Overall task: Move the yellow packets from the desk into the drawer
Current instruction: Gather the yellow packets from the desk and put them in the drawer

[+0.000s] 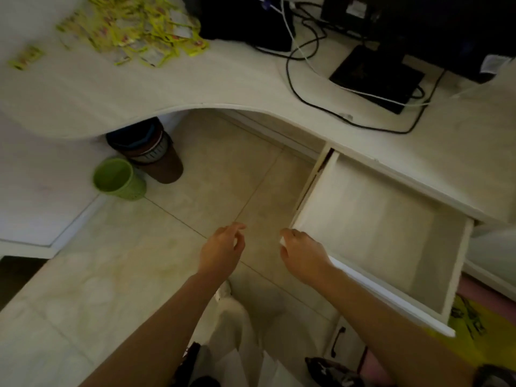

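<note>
A heap of yellow packets [145, 26] lies on the white desk [195, 85] at the far left, with a stray packet [26, 57] further left. The white drawer [377, 233] under the desk's right side stands pulled out, and nothing shows inside it. My right hand [303, 254] is at the drawer's front left corner, fingers curled over the front panel's edge. My left hand [223, 251] hangs above the floor tiles just left of the drawer, fingers loosely curled and holding nothing.
Black cables [307, 88], a black flat box [377, 76] and dark equipment [418, 23] cover the desk's right part. A green bin [118, 178] and a brown bin [156, 160] stand on the floor under the desk. A lower drawer handle [337, 340] shows below.
</note>
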